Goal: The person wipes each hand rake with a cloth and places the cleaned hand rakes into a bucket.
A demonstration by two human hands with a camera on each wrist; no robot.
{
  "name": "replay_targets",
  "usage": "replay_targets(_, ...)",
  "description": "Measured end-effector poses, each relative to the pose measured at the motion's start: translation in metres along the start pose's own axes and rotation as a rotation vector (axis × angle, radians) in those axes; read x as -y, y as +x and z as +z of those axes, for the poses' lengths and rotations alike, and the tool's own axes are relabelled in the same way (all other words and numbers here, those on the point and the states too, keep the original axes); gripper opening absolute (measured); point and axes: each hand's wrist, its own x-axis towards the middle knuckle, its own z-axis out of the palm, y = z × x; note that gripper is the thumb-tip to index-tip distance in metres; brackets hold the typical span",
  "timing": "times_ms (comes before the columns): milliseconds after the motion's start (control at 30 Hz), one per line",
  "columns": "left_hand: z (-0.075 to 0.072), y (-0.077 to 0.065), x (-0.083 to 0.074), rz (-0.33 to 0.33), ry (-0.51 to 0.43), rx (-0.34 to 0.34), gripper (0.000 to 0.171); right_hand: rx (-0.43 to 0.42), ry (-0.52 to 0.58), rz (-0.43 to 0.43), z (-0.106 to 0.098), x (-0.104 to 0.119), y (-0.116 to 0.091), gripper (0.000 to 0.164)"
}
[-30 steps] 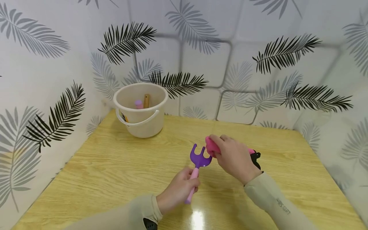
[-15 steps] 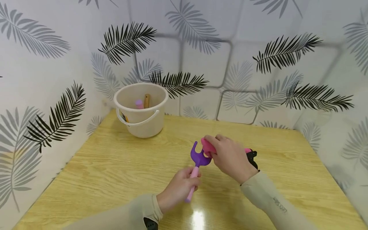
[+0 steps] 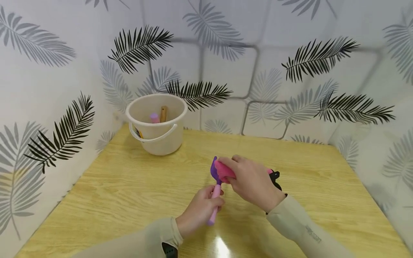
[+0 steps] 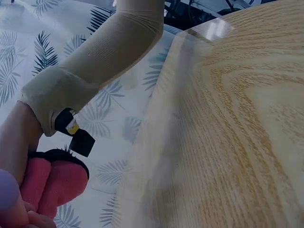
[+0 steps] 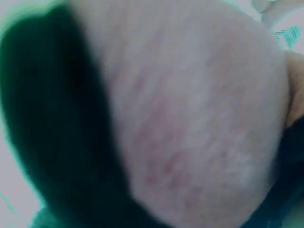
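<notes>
My left hand [image 3: 200, 210] grips the pink handle of a small garden fork [image 3: 213, 171] with a purple head, its tines pointing up and away from me. In my right hand [image 3: 253, 183] is a bunched pink cloth [image 3: 225, 172], pressed over the fork's head so that most of the tines are hidden. A black edge of the cloth pokes out on the far side of that hand. The left wrist view shows the pink cloth [image 4: 59, 184] with its dark trim near the lower left. Skin and a dark blurred shape fill the right wrist view.
A cream bucket [image 3: 162, 143] with a white handle stands at the back left of the wooden table [image 3: 129, 200]. Inside are a pink-purple handle [image 3: 155, 118], a wooden handle [image 3: 163, 114] and something orange and black. Leaf-patterned walls border the table's back and sides.
My right hand has moved left with the cloth, from the fork's right tine across its head. The fork's head has turned somewhat, while my left hand has stayed nearly in place.
</notes>
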Motion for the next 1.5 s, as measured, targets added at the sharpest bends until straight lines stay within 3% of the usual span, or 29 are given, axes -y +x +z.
replay_targets(167, 0.001, -0.003, 0.000, 0.003, -0.005, 0.025, 0.032, -0.046, -0.093, -0.017, 0.005, -0.013, 0.013, 0.041)
replay_targets(433, -0.002, -0.003, 0.001, 0.007, 0.033, 0.043, 0.029, -0.012, -0.001, -0.130, -0.001, 0.006, 0.014, 0.040)
replay_targets(700, 0.002, -0.004, -0.006, 0.029, 0.013, 0.062, 0.030, -0.012, -0.103, -0.069, 0.007, -0.007, 0.029, 0.038)
replay_targets(900, 0.002, -0.004, -0.004, 0.014, 0.062, 0.048, 0.030, 0.009, -0.013, -0.137, 0.003, -0.001, 0.020, 0.037)
replay_targets(1033, 0.001, -0.002, -0.005, 0.026, 0.082, 0.056, 0.029, 0.005, 0.009, -0.129, -0.002, 0.006, 0.016, 0.043)
replay_targets(1200, -0.001, -0.001, -0.006, 0.014, 0.116, 0.047, 0.026, 0.041, -0.002, -0.154, -0.005, 0.013, 0.018, 0.047)
replay_targets(1400, -0.001, -0.001, -0.005, 0.006, 0.131, 0.046, 0.029, 0.016, -0.045, -0.172, 0.000, 0.005, 0.029, 0.047)
replay_targets(1500, -0.001, -0.002, -0.005, -0.002, 0.124, 0.055, 0.015, 0.045, -0.009, -0.239, 0.002, 0.005, 0.026, 0.047)
